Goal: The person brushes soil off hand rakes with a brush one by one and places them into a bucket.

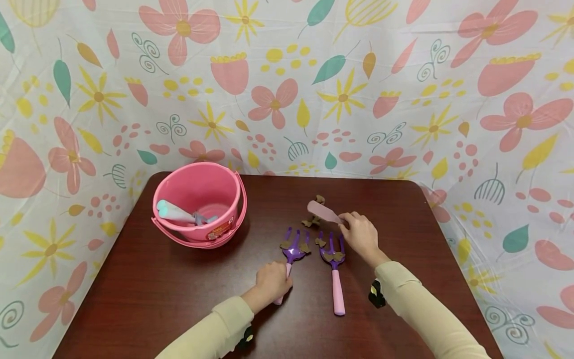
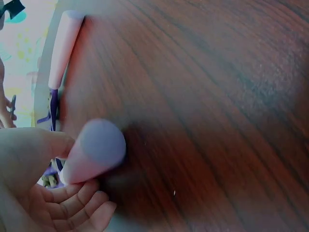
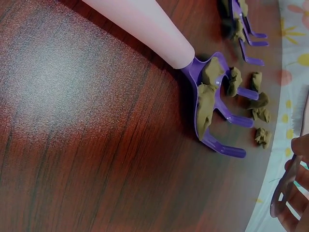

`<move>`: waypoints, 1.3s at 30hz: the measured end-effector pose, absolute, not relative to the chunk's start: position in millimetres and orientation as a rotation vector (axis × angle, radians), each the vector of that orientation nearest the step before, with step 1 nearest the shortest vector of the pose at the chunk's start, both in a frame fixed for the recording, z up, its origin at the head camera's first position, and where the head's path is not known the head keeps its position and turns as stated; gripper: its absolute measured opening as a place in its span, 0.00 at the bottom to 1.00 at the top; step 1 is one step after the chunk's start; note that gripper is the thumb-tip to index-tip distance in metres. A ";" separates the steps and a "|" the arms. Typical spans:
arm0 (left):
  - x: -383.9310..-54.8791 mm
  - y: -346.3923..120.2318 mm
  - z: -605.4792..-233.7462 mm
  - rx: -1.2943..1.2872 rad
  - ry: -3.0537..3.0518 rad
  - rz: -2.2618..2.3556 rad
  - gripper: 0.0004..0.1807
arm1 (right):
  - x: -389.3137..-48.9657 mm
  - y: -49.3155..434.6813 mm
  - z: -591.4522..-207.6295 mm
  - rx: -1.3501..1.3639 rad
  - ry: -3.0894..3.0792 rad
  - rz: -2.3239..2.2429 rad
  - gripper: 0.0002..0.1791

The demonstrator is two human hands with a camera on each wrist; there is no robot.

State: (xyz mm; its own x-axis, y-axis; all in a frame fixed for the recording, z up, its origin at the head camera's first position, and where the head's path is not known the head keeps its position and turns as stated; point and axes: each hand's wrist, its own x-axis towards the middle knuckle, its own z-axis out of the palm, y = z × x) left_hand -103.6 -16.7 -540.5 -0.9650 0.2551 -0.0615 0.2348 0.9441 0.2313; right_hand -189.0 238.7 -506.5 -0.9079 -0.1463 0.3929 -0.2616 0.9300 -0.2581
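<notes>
My left hand (image 1: 271, 280) grips the pink handle of a purple toy garden fork (image 1: 293, 252); the handle's round end (image 2: 102, 141) shows in the left wrist view. In my right hand (image 1: 360, 234) is a pink brush (image 1: 324, 212), pinched by its handle (image 3: 284, 191), with bristles (image 3: 298, 113) visible in the right wrist view. A second purple fork (image 1: 338, 294) lies between the hands on the table. Brown clay-like lumps (image 3: 205, 108) sit on both forks' tines. More brown lumps (image 1: 309, 223) lie on the table below and around the brush head.
A pink bucket (image 1: 197, 174) with a lowered handle stands at the back left of the dark wooden table (image 1: 148, 299). Inside leans a tool with a pale blue-green handle (image 1: 175, 212). A flower-patterned cloth (image 1: 278, 55) hangs behind and beside the table.
</notes>
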 end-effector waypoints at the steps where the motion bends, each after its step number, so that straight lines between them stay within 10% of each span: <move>1: -104.4 -17.6 -540.1 0.368 3.001 0.350 0.13 | -188.9 238.8 -506.4 0.298 -2.715 0.434 0.12; 39: -142.4 -59.2 -514.6 0.396 3.092 0.145 0.15 | -191.0 239.0 -506.5 0.307 -2.701 0.446 0.13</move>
State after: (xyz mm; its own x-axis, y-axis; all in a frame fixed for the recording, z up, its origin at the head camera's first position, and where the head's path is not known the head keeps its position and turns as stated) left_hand -142.4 -59.2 -514.6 -0.9676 0.2523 -0.0092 0.2504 0.9635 0.0946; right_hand -191.0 239.0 -506.5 -0.9023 -0.1494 0.4045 -0.2714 0.9257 -0.2634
